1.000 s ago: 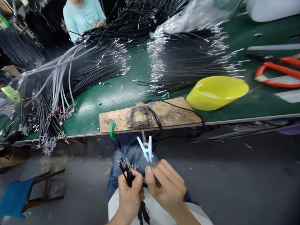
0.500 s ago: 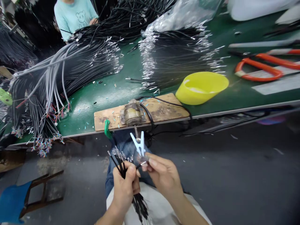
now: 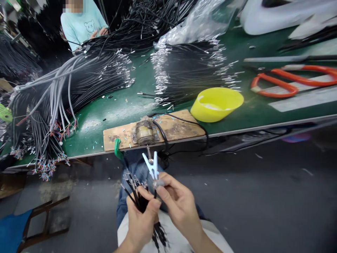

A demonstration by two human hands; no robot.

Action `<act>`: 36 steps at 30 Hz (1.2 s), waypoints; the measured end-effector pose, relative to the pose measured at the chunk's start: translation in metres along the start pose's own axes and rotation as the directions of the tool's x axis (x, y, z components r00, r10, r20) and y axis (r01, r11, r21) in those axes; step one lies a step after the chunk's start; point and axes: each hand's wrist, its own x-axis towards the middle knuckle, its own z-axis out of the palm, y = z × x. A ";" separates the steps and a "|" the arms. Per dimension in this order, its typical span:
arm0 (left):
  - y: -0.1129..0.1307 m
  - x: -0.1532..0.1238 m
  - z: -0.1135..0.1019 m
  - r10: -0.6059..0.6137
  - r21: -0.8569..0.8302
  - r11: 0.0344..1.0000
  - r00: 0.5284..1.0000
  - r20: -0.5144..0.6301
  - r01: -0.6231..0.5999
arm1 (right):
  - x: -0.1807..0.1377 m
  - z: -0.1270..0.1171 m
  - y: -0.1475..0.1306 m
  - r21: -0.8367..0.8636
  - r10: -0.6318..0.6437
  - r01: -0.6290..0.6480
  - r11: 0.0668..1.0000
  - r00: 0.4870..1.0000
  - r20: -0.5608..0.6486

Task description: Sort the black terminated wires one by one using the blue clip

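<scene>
My left hand (image 3: 143, 218) is closed round a bundle of thin black wires (image 3: 137, 195) with bare metal tips that fan up and to the left. My right hand (image 3: 175, 202) pinches a single black wire right beside the bundle, its tip at a white plastic clip (image 3: 151, 165). The clip hangs just below a small metal fixture (image 3: 143, 130) mounted on a wooden board (image 3: 181, 128) at the table's near edge. Both hands are over my lap, in front of the green table (image 3: 126, 109).
Large piles of black and grey cables (image 3: 79, 77) and tinned black wires (image 3: 189, 70) cover the table. A yellow bowl (image 3: 217, 103) and orange-handled scissors (image 3: 286, 80) lie to the right. A person in a light-blue shirt (image 3: 81, 23) sits at the far side. A blue stool (image 3: 15, 230) stands lower left.
Both hands have risen slightly toward the white clip. My right hand's pinched wire has come up to the clip's base. The view has shifted a little to the right.
</scene>
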 end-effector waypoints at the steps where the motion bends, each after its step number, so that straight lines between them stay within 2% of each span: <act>1: 0.001 0.000 -0.001 0.008 0.014 1.000 1.000 -0.005 -0.008 | 0.000 0.000 0.000 -0.123 -0.165 0.158 0.980 0.985 -0.050; 2: 0.003 0.001 -0.002 0.014 0.032 0.999 1.000 0.003 -0.014 | 0.001 -0.001 -0.001 -0.237 -0.316 0.293 0.926 0.947 -0.065; 3: 0.005 0.002 -0.003 0.026 0.058 0.998 1.000 0.015 -0.027 | 0.002 -0.002 -0.002 -0.307 -0.415 0.381 0.872 0.908 -0.051; 4: 0.008 0.004 -0.005 0.042 0.087 0.995 0.999 0.033 -0.045 | 0.004 -0.004 -0.003 -0.318 -0.442 0.414 0.853 0.897 -0.019; 5: 0.011 0.006 -0.007 0.061 0.112 0.992 0.997 0.052 -0.066 | 0.007 -0.006 -0.004 -0.266 -0.395 0.386 0.883 0.918 0.021; 6: 0.014 0.008 -0.008 0.078 0.129 0.988 0.995 0.067 -0.087 | 0.009 -0.009 -0.005 -0.167 -0.283 0.292 0.942 0.956 0.075; 7: 0.017 0.010 -0.010 0.096 0.137 0.985 0.992 0.079 -0.106 | 0.012 -0.012 -0.006 -0.043 -0.126 0.134 0.990 0.980 0.153; 8: 0.020 0.011 -0.012 0.114 0.138 0.983 0.990 0.087 -0.125 | 0.015 -0.015 -0.007 0.071 0.043 -0.062 0.996 0.967 0.252; 10: 0.024 0.014 -0.014 0.163 0.167 0.969 0.981 0.108 -0.180 | 0.022 -0.021 -0.008 0.170 0.302 -0.410 0.896 0.844 0.443; 11: 0.026 0.015 -0.015 0.195 0.195 0.957 0.974 0.115 -0.215 | 0.025 -0.024 -0.008 0.160 0.375 -0.509 0.846 0.781 0.500; 12: 0.027 0.015 -0.015 0.226 0.227 0.942 0.967 0.116 -0.247 | 0.030 -0.026 -0.009 0.133 0.421 -0.561 0.817 0.738 0.527; 13: 0.028 0.014 -0.015 0.253 0.256 0.927 0.961 0.112 -0.274 | 0.034 -0.027 -0.010 0.108 0.446 -0.576 0.810 0.725 0.524; 14: 0.029 0.014 -0.015 0.274 0.277 0.915 0.956 0.103 -0.292 | 0.039 -0.027 -0.011 0.094 0.455 -0.567 0.818 0.739 0.498; 18: 0.035 0.011 -0.013 0.323 0.291 0.898 0.943 0.074 -0.330 | 0.059 -0.016 -0.019 0.175 0.421 -0.503 0.846 0.833 0.358; 21: 0.040 0.013 -0.011 0.343 0.288 0.895 0.938 0.042 -0.340 | 0.066 -0.004 -0.022 0.218 0.418 -0.509 0.832 0.836 0.357; 23: 0.041 0.015 -0.009 0.333 0.279 0.904 0.943 0.020 -0.325 | 0.067 0.000 -0.020 0.201 0.410 -0.495 0.845 0.842 0.351; 28: 0.038 0.019 -0.007 0.298 0.275 0.919 0.954 -0.014 -0.283 | 0.067 -0.001 -0.017 0.066 0.323 -0.347 0.936 0.916 0.237; 30: 0.037 0.019 -0.006 0.282 0.271 0.925 0.959 -0.017 -0.267 | 0.067 0.001 -0.019 0.104 0.350 -0.380 0.919 0.908 0.229; 33: 0.037 0.019 -0.004 0.265 0.261 0.932 0.964 -0.013 -0.253 | 0.068 0.006 -0.024 0.241 0.452 -0.500 0.832 0.862 0.228; 36: 0.037 0.020 -0.001 0.255 0.257 0.934 0.967 0.004 -0.248 | 0.066 0.012 -0.027 0.357 0.530 -0.558 0.749 0.828 0.182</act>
